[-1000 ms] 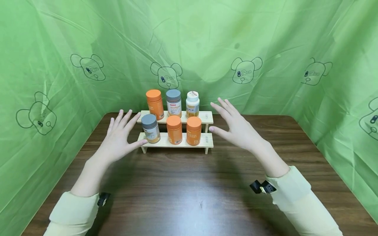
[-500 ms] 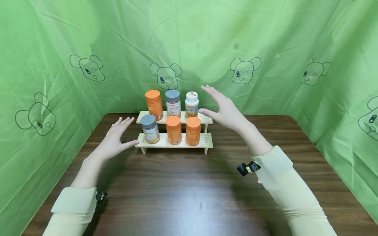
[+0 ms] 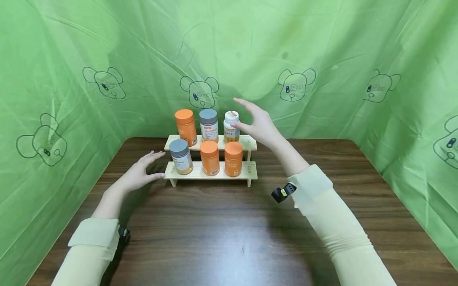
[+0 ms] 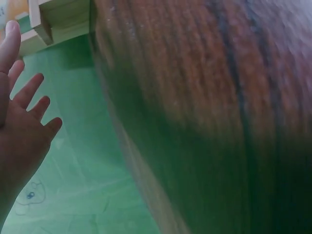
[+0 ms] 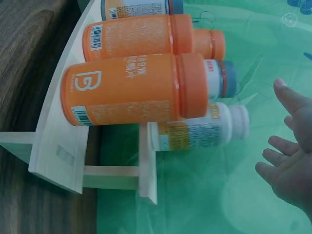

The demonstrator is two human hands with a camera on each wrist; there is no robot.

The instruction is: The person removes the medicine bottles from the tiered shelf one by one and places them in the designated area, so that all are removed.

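Note:
A pale two-step wooden rack (image 3: 250, 170) holds several pill bottles. On its upper step stand an orange bottle (image 3: 186, 123), a grey-capped bottle (image 3: 209, 124) and a white bottle (image 3: 230, 131). The lower step carries another grey-capped bottle (image 3: 181, 159) and two orange bottles, a middle one (image 3: 210, 159) and a right one (image 3: 233, 161). My right hand (image 3: 259, 125), fingers extended, hovers beside the white bottle, its thumb overlapping that bottle in the head view. In the right wrist view a gap shows between them. My left hand (image 3: 137, 174) is held with spread fingers by the rack's left end.
The rack stands near the back of a dark wood-grain table (image 3: 200, 222). Green cloth (image 3: 250, 47) printed with bear heads hangs behind and along both sides. Small black cameras sit at the left cuff (image 3: 123, 235) and right cuff (image 3: 284, 192).
My right hand has moved left and farther back, from beside the rack to the white bottle. My left hand has drawn slightly back and lower. The bottles keep their places.

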